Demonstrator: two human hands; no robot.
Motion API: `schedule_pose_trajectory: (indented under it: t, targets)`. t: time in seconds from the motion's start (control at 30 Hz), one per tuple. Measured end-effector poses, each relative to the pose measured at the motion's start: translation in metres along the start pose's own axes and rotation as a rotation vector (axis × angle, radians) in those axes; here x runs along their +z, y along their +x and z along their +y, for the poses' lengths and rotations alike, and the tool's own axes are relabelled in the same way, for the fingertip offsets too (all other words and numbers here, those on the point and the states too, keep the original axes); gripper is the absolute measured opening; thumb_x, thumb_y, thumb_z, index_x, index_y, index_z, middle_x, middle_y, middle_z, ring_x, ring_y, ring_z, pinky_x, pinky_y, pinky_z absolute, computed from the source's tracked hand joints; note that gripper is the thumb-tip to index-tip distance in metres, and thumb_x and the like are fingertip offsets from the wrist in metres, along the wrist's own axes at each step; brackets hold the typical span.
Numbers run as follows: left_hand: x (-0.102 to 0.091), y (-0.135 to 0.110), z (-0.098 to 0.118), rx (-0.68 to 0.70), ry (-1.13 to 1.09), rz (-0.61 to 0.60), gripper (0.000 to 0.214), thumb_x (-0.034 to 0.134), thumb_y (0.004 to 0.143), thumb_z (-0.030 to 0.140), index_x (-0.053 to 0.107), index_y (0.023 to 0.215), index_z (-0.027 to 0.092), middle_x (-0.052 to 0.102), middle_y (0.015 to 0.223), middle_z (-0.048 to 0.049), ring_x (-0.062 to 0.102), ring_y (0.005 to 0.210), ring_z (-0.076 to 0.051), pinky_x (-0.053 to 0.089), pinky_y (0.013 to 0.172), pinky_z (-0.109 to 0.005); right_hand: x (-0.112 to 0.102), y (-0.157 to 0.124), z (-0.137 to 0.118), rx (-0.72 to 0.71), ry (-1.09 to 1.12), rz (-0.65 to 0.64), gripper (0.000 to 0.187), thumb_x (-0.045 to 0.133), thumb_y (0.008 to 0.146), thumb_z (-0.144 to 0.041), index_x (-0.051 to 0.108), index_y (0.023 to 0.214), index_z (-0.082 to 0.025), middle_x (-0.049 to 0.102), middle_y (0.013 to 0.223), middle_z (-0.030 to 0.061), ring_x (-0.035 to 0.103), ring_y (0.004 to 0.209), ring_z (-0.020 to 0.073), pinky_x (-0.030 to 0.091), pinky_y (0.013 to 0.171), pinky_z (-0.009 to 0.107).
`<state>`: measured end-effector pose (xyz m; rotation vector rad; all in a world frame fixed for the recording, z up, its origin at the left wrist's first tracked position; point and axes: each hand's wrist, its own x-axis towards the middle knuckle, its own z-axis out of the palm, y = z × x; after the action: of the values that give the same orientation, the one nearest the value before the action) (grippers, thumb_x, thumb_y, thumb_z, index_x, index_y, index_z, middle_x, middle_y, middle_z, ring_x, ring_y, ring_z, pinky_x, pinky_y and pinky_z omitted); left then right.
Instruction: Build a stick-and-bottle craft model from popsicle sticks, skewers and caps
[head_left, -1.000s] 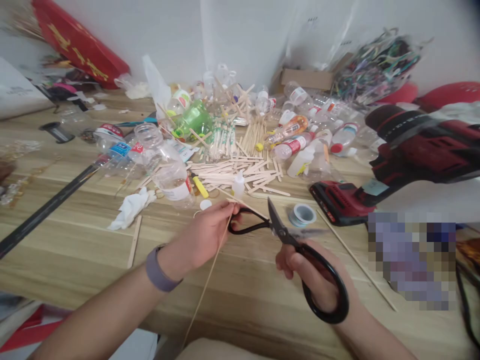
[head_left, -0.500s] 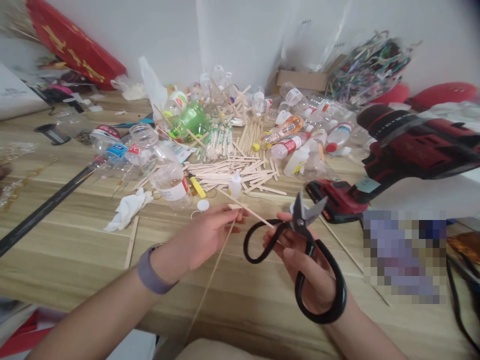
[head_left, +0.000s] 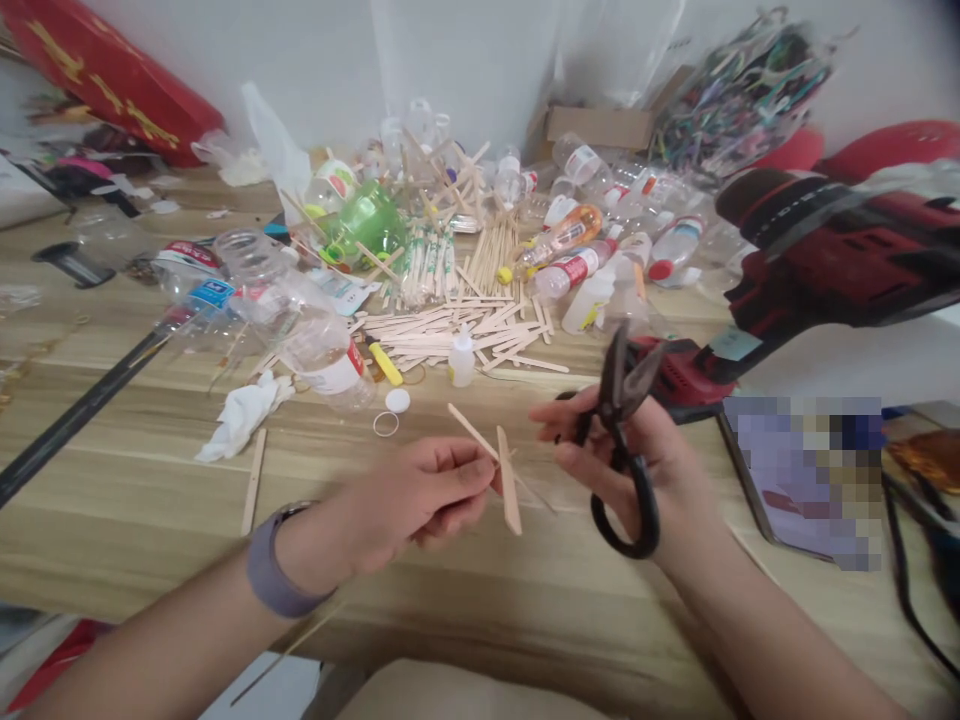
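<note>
My left hand (head_left: 424, 497) pinches a flat wooden craft stick (head_left: 509, 481) together with a thin round wooden skewer (head_left: 472, 431) that crosses it; the skewer's long tail runs down under my wrist. My right hand (head_left: 637, 455) grips black scissors (head_left: 620, 420) by the handles, the blades pointing up and slightly apart, just right of the sticks. Both hands hover over the wooden table (head_left: 135, 500).
A pile of craft sticks (head_left: 450, 335), plastic bottles (head_left: 315, 350), a small glue bottle (head_left: 461, 360) and a crumpled tissue (head_left: 244, 410) lie behind. A red drill (head_left: 817, 270) sits at right, a tablet (head_left: 795, 480) beside it, a black rod (head_left: 75, 420) at left.
The scissors swung from lying across toward the left hand to pointing upright in my right hand. My left hand turned, and the flat stick now stands out beside the skewer.
</note>
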<state>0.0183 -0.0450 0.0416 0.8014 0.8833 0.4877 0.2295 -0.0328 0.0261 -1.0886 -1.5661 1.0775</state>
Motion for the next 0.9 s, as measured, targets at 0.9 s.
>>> schedule_pose_trajectory:
  t: [0.9]
  targets:
    - [0.008, 0.009, -0.012, 0.071, 0.178, -0.023, 0.036, 0.056, 0.086, 0.053, 0.052, 0.071, 0.020, 0.034, 0.048, 0.0083, 0.024, 0.042, -0.007, 0.018, 0.040, -0.022, 0.017, -0.013, 0.010, 0.279, 0.383, -0.173, 0.039, 0.076, 0.075, -0.040, 0.055, 0.101, -0.022, 0.070, 0.104, 0.0088, 0.066, 0.073, 0.0147, 0.056, 0.070, 0.031]
